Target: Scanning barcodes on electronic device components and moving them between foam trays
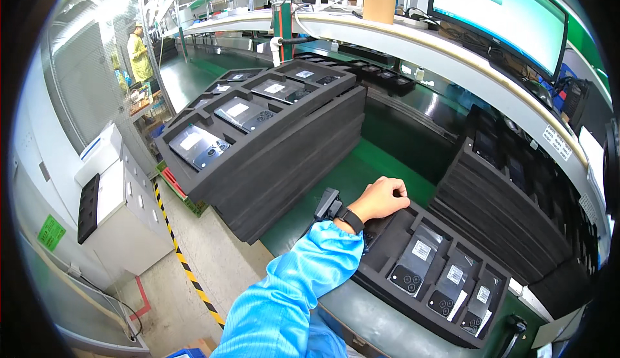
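Observation:
My left hand (381, 198), in a blue sleeve (294, 280), is closed, its fingers curled in and the thumb against them. It hovers at or just over the far left corner of a black foam tray (403, 303); whether it touches is unclear. What the fingers hold, if anything, is hidden. A black wristband (351, 218) and a small dark device (328, 203) sit at the wrist. Three phones, camera ends toward me, lie in the tray's slots: a left one (416, 261), a middle one (451, 284) and a right one (480, 303). My right hand is out of view.
A tall stack of foam trays (290, 157) with phones on top stands left on the green bench (394, 167). Another stack (497, 209) rises at the right. Above hangs a shelf (452, 44) with a monitor (497, 19). A person (139, 54) stands far left.

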`<state>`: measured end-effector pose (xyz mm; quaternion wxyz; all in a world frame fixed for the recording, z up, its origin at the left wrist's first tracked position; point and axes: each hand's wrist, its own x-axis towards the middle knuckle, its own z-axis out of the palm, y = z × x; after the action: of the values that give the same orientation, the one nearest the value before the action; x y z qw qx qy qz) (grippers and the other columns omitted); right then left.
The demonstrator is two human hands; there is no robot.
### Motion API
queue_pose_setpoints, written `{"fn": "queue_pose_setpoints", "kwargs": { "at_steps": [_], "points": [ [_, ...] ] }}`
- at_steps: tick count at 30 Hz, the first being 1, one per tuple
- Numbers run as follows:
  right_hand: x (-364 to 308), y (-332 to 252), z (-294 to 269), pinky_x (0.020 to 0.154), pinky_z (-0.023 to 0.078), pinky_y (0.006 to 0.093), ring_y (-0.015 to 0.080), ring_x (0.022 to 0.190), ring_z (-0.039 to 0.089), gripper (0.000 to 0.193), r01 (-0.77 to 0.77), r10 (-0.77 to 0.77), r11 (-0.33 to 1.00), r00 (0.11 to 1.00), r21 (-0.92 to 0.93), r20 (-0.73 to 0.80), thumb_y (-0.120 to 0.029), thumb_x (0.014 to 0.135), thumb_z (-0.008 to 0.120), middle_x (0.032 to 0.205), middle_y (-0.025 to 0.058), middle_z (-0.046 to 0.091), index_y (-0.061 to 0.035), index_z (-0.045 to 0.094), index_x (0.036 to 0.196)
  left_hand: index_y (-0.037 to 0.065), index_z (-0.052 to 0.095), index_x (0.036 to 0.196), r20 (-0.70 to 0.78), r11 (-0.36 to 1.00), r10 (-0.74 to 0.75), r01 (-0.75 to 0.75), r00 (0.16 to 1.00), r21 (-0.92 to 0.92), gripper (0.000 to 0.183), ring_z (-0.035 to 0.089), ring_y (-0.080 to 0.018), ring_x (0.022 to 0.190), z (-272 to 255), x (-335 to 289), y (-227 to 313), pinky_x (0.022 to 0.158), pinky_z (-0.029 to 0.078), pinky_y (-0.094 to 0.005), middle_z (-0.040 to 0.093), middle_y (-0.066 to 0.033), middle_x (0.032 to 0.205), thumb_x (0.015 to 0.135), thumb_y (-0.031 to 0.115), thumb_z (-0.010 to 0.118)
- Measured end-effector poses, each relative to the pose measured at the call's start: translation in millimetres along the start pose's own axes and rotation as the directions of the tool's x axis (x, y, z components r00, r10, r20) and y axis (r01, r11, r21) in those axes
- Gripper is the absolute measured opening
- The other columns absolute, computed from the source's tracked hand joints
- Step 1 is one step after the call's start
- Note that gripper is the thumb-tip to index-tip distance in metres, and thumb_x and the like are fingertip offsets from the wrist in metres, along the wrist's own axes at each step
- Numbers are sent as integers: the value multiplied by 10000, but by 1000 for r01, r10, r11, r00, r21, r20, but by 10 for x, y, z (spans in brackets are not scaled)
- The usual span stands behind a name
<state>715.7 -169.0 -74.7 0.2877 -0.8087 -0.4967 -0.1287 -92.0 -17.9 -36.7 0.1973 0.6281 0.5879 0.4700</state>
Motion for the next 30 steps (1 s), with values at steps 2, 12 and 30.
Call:
{"fn": "queue_pose_setpoints", "kwargs": {
  "at_steps": [2,12,30],
  "points": [
    [-307,-941,92,525,465,312,201,601,624,300,-412,422,524,886,746,192,-302,992,619,719,76,662,-13,700,1006,21,682,839,21,1000,-26,26,999,-14,197,673,-272,842,-7,9,7,778,526,-381,706,-124,844,798,209,724],
    [-977,-4452,114,570,451,248,77,651,549,286,-339,-427,656,570,674,702,-162,951,687,830,44,648,-17,680,1198,-1,671,851,1,992,-16,16,1000,-128,163,668,-193,792,21,16,-70,744,521,-342,707,-97,820,821,154,713],
    [-1578,-5877,554,724,551,392,273,779,714,456,193,-754,645,320,739,574,-323,880,739,820,130,725,-8,693,1207,8,667,887,94,934,-72,100,993,-344,76,630,-117,901,-81,53,-132,847,501,-277,706,-48,925,901,82,667]
  ]
}}
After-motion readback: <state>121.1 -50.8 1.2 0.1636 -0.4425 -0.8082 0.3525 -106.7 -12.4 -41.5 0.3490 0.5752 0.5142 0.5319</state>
